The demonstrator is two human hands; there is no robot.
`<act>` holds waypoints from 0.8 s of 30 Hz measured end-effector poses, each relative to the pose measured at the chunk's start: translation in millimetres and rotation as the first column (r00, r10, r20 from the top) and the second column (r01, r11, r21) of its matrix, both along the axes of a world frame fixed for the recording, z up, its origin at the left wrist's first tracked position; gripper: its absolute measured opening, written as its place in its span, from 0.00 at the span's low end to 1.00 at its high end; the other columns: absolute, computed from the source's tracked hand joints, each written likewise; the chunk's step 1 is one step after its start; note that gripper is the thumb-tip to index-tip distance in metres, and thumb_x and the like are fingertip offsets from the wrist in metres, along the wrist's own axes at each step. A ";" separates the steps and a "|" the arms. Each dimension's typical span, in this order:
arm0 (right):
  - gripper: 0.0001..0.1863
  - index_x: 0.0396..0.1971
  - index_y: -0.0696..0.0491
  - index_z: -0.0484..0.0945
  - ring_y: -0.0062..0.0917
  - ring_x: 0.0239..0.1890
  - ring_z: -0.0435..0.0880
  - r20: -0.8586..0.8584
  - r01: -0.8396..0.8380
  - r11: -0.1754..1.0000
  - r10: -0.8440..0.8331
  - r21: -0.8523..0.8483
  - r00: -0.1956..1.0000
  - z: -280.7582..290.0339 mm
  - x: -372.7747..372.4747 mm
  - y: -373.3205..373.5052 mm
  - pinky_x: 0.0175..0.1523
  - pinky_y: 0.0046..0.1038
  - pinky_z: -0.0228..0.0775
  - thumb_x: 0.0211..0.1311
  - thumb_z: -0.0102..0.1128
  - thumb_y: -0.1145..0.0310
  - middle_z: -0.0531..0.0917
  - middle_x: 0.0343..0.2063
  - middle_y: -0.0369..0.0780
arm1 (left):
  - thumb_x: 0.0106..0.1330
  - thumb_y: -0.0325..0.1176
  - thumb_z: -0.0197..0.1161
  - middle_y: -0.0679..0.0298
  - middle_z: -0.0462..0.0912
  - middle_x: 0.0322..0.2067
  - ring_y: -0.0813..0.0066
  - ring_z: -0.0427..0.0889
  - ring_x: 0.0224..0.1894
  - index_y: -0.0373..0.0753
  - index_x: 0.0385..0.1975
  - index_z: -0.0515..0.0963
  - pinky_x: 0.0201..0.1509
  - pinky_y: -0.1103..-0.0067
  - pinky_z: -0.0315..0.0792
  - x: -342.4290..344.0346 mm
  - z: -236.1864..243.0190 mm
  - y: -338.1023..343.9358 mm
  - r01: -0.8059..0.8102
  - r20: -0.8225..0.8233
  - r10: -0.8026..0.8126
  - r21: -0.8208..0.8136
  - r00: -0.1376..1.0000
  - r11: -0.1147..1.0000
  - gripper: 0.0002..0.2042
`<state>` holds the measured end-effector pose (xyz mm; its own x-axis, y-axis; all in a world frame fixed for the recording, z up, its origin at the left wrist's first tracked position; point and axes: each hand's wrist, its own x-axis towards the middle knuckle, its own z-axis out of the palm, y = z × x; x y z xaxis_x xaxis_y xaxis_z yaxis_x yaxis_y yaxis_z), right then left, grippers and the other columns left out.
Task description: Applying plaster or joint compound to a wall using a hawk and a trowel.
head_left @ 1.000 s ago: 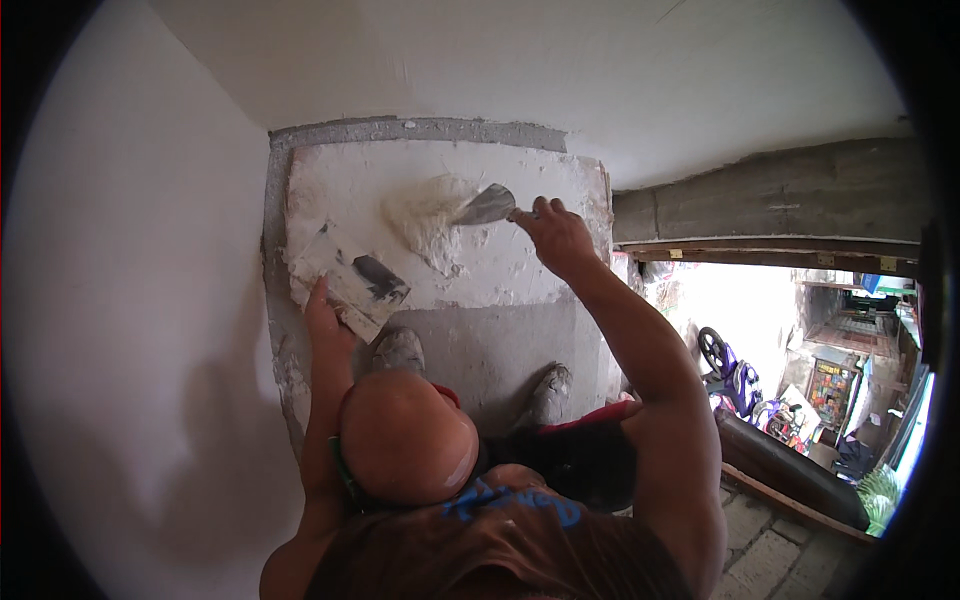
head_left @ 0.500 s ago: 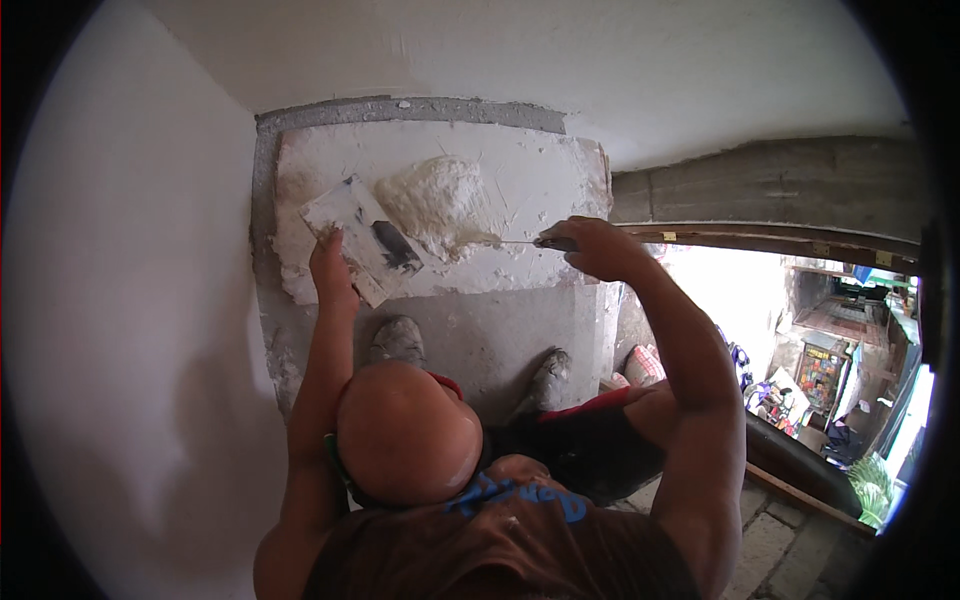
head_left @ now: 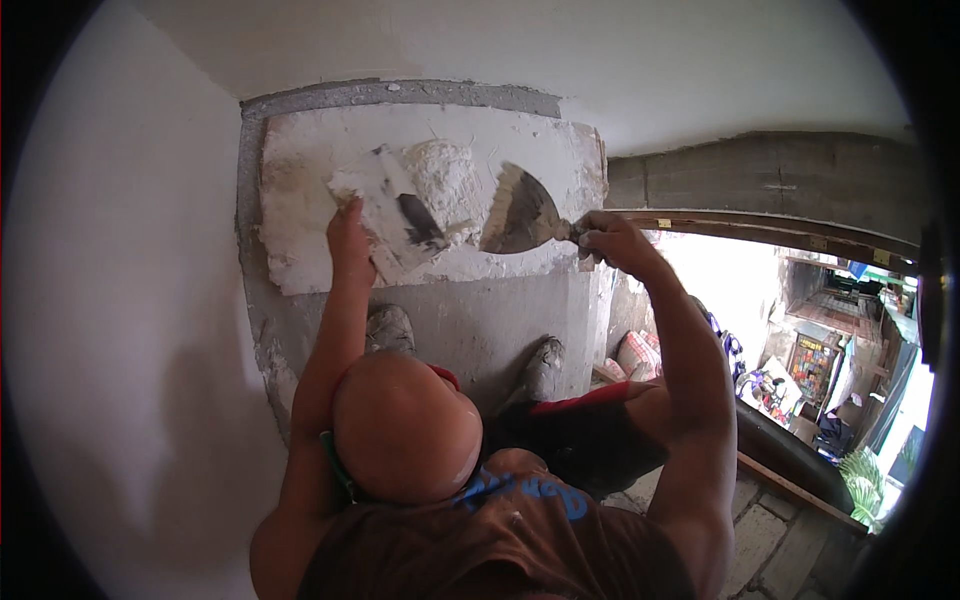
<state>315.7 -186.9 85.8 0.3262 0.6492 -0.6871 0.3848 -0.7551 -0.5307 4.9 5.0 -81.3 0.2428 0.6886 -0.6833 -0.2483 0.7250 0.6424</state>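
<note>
My left hand (head_left: 350, 238) grips a flat plaster board (head_left: 392, 212) smeared with white plaster and presses it against the white plaster patch (head_left: 300, 180). A rough mound of fresh plaster (head_left: 447, 180) sits on the patch just right of the board. My right hand (head_left: 612, 242) holds the handle of a wide putty knife (head_left: 520, 212). Its blade is coated in plaster and tilted, close to the right of the mound. My own head and shoulders fill the lower middle of the view.
A bare grey cement band (head_left: 400, 95) frames the patch, with smooth white wall (head_left: 120, 300) to the left. A concrete beam (head_left: 770, 180) runs right over a bright opening to the outdoors. My two shoes (head_left: 390, 325) (head_left: 545, 365) stand below on a grey surface.
The knife came off the plaster mound and swung out to the right, its blade now turned face-on. My left hand and the board shifted up and slightly right.
</note>
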 end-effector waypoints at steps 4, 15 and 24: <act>0.14 0.32 0.58 0.80 0.20 0.19 0.76 -0.048 0.194 0.972 -0.202 -0.133 0.978 -102.3 20.3 -63.7 0.24 0.25 0.68 0.55 0.58 0.61 0.83 0.20 0.38 | 0.70 0.36 0.57 0.56 0.80 0.49 0.65 0.81 0.47 0.29 0.56 0.72 0.49 0.72 0.75 -35.5 -14.9 0.6 -0.113 0.009 0.113 0.092 0.994 0.989 0.20; 0.09 0.33 0.55 0.74 0.19 0.13 0.69 -0.327 0.607 0.768 -0.532 0.201 0.781 -195.3 -98.1 -49.3 0.16 0.23 0.58 0.62 0.51 0.65 0.77 0.19 0.39 | 0.70 0.35 0.56 0.54 0.78 0.51 0.64 0.80 0.49 0.28 0.56 0.71 0.52 0.71 0.74 -61.1 -23.4 -22.2 -0.091 -0.130 0.097 0.048 0.987 0.995 0.20; 0.12 0.40 0.58 0.73 0.19 0.19 0.75 -0.414 0.496 0.769 -0.330 0.403 0.848 -95.0 -79.7 -8.4 0.22 0.21 0.64 0.59 0.52 0.68 0.79 0.22 0.39 | 0.71 0.36 0.53 0.56 0.79 0.49 0.65 0.80 0.49 0.30 0.54 0.72 0.52 0.71 0.74 -4.5 -0.4 8.4 -0.048 -0.012 0.049 0.071 0.999 0.996 0.18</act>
<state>236.1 -195.3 -9.2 0.4714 0.7678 -0.4339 -0.1462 -0.4172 -0.8970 0.4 13.5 -81.7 0.1987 0.7458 -0.6359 -0.2726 0.6653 0.6951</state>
